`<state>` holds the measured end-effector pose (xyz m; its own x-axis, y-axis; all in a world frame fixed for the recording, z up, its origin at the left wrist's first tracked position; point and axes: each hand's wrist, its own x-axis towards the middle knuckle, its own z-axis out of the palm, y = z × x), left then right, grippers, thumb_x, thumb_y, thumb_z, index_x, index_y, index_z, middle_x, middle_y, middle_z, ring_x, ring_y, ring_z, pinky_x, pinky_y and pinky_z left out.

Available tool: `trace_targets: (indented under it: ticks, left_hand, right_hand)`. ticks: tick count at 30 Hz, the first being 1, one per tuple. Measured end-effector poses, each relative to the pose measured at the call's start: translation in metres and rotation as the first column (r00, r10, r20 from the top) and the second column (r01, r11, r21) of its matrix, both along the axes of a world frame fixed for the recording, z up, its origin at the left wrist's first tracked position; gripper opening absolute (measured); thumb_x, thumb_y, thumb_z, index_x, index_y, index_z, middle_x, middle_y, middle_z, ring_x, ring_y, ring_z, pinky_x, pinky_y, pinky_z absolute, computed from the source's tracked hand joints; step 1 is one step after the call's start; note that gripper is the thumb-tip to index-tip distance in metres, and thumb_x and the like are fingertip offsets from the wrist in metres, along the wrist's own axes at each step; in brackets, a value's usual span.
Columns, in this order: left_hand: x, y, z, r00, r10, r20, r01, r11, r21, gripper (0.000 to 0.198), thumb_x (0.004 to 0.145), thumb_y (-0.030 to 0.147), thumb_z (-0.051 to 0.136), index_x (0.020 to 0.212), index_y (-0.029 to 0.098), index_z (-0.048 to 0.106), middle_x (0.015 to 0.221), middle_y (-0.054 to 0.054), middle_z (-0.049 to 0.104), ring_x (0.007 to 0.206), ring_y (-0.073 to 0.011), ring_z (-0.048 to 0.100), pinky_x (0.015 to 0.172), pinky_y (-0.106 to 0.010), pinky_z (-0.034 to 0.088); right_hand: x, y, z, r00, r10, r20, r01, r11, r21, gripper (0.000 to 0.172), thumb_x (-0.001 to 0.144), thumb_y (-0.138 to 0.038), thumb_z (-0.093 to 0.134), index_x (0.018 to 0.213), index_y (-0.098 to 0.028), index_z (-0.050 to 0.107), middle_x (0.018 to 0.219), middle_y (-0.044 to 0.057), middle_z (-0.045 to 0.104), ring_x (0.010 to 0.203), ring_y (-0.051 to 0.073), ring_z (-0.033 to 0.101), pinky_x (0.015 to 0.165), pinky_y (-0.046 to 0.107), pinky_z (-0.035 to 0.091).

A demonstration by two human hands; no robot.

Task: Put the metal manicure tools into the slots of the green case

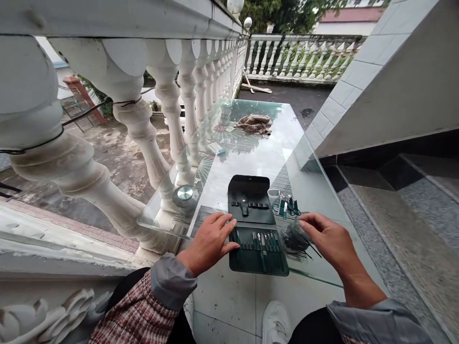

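An unfolded dark green tool case (251, 210) lies at the near end of the glass table. Several slim metal-tipped tools (263, 241) sit in its lower row of loops, while the upper loops look bare. My left hand (211, 239) rests on the case's left edge, its fingers stretched and thumb apart. To the right of the case is a clear plastic bag (294, 236) with dark thin items in and around it. My right hand (328, 239) pinches the bag's upper edge between thumb and fingers. Beyond it lie several small green-handled tools (287, 205).
On the glass table (258, 157) are a round silver-lidded container (185, 193), a small box (216, 149) and a crumpled brown cloth (254, 124). A white balustrade (132, 114) runs along the left. Stone steps (405, 205) rise at the right.
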<state>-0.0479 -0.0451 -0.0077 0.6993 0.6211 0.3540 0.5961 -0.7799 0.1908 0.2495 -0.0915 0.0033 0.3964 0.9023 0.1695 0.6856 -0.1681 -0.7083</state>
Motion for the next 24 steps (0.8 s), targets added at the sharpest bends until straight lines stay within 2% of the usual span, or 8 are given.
trace_targets:
  ticks: [5,10,14,18,21,24]
  left_hand:
    - [0.008,0.000,0.000,1.000,-0.012,-0.005,0.012,1.000,0.005,0.054,0.076,0.038,0.069,0.121,0.016,0.049,0.123,-0.012,0.054,0.114,-0.0273,0.049,0.097,-0.044,0.042]
    - [0.011,0.003,-0.004,0.999,0.034,-0.032,-0.033,0.999,0.043,0.043,0.083,0.031,0.062,0.121,0.014,0.050,0.122,-0.012,0.055,0.114,-0.0267,0.048,0.098,-0.043,0.041]
    - [0.012,0.003,-0.005,0.998,0.035,-0.045,-0.033,0.998,0.050,0.034,0.087,0.026,0.055,0.120,0.014,0.050,0.120,-0.012,0.055,0.113,-0.0250,0.048,0.096,-0.042,0.042]
    - [0.014,0.001,-0.002,0.999,0.034,-0.038,-0.033,0.999,0.038,0.030,0.087,0.023,0.053,0.117,0.015,0.052,0.118,-0.012,0.055,0.111,-0.0243,0.049,0.095,-0.042,0.043]
    - [0.015,-0.003,0.001,0.998,0.032,-0.048,-0.030,0.999,0.036,0.030,0.086,0.021,0.054,0.115,0.014,0.052,0.118,-0.012,0.055,0.111,-0.0246,0.048,0.095,-0.041,0.043]
    - [0.016,-0.006,0.005,0.997,0.036,-0.061,-0.034,0.999,0.032,0.029,0.085,0.020,0.056,0.114,0.015,0.053,0.118,-0.011,0.054,0.111,-0.0248,0.048,0.096,-0.041,0.042]
  right_hand:
    - [-0.005,-0.017,-0.013,0.930,0.210,0.301,-0.176,0.975,-0.136,0.020,0.076,-0.039,0.052,0.069,-0.023,0.062,0.073,0.002,0.062,0.068,0.018,0.055,0.057,0.029,0.038]
    - [-0.014,-0.023,-0.024,0.839,0.224,0.496,-0.169,0.973,-0.154,0.016,0.080,-0.027,0.047,0.066,-0.022,0.053,0.071,0.003,0.056,0.070,0.019,0.051,0.054,0.029,0.033]
    - [-0.017,-0.025,-0.026,0.806,0.239,0.542,-0.212,0.971,-0.112,0.017,0.082,-0.024,0.043,0.066,-0.022,0.048,0.069,0.004,0.052,0.066,0.019,0.047,0.053,0.030,0.030]
    - [-0.022,-0.029,-0.015,0.895,0.195,0.401,-0.191,0.980,-0.050,0.018,0.084,-0.028,0.040,0.066,-0.023,0.044,0.068,0.003,0.052,0.066,0.018,0.048,0.055,0.029,0.033]
    - [-0.029,-0.030,-0.005,0.973,0.163,0.166,-0.157,0.986,-0.050,0.019,0.083,-0.034,0.043,0.068,-0.023,0.045,0.067,0.001,0.054,0.062,0.016,0.049,0.055,0.028,0.036]
    - [-0.039,-0.026,0.001,0.978,0.155,-0.136,-0.159,0.987,-0.017,0.020,0.080,-0.041,0.049,0.078,-0.022,0.054,0.071,0.001,0.059,0.064,0.016,0.053,0.058,0.029,0.040]
